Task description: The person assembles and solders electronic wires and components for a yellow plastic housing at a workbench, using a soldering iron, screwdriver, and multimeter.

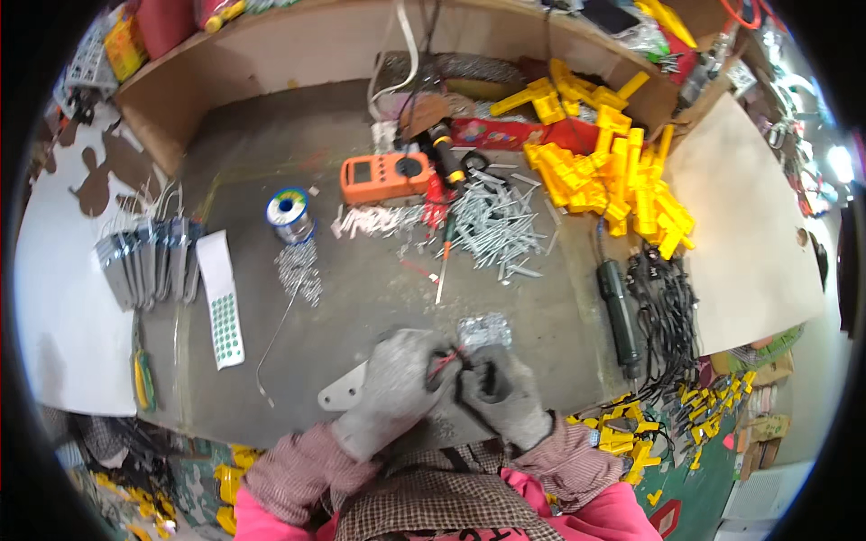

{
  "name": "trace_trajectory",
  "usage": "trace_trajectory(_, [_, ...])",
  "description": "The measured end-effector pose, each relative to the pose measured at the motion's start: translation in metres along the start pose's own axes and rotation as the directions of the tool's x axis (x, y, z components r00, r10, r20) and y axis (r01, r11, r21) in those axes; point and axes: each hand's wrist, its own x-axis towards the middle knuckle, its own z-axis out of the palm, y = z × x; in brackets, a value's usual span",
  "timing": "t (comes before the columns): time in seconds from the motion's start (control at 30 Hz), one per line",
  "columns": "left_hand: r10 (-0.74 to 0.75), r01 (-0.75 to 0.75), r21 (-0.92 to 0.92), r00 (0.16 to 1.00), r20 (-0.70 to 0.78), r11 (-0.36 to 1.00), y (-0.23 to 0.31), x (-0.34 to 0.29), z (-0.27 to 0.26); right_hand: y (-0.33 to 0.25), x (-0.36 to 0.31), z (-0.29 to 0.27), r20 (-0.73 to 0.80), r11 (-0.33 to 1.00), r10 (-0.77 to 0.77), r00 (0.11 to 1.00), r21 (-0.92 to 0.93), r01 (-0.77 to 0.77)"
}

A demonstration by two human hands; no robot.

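Note:
Both my hands wear grey gloves and meet close to the front edge of the workbench. My left hand (397, 383) is closed in a pinch on thin red wire (442, 362). Beside it, my right hand (507, 392) has its fingers curled around a dark cable (465, 368); the glove hides most of that cable. Partly under the left hand lies a pale flat metal plate (341, 393) with holes. Just beyond the right hand is a clear bag of small parts (484, 332).
Across the bench lie a solder spool (290, 218), an orange multimeter (386, 178), a screw pile (496, 221) and yellow plastic parts (622, 176). An electric screwdriver (617, 311) and black cables (663, 302) lie right; metal brackets (149, 263) and a sticker sheet (220, 293) left.

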Motion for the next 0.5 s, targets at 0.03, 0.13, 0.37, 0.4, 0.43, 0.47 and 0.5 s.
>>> trace_trajectory(0.03, [0.026,-0.024,0.031,0.997,-0.075,0.999,-0.002,-0.006,0.002,0.008,-0.003,0.002,0.013,1.0,-0.009,1.0,0.004,0.009])
trace_trajectory(0.13, [0.13,-0.153,0.222,0.985,0.116,0.963,0.01,-0.028,-0.019,0.01,0.014,-0.013,0.177,0.995,-0.096,0.98,0.042,0.09])
trace_trajectory(0.37, [0.106,-0.125,0.322,0.991,0.077,0.939,-0.006,-0.049,0.011,0.104,0.19,-0.155,-0.447,0.458,-0.085,0.89,-0.811,-0.363])
trace_trajectory(0.4, [0.078,-0.111,0.351,0.991,0.108,0.93,-0.008,-0.048,0.015,0.127,0.205,-0.167,-0.439,0.338,-0.089,0.894,-0.858,-0.387])
trace_trajectory(0.43, [0.027,-0.078,0.394,0.991,0.134,0.916,-0.012,-0.051,0.013,0.13,0.217,-0.17,-0.415,0.399,-0.028,0.909,-0.839,-0.371])
trace_trajectory(0.47, [-0.025,-0.048,0.43,0.986,0.162,0.902,-0.016,-0.052,0.009,0.132,0.224,-0.174,-0.387,0.451,0.037,0.921,-0.816,-0.361])
trace_trajectory(0.5, [-0.05,-0.034,0.402,0.979,0.196,0.915,-0.018,-0.051,0.0,0.125,0.225,-0.175,-0.376,0.61,-0.014,0.927,-0.738,-0.289])
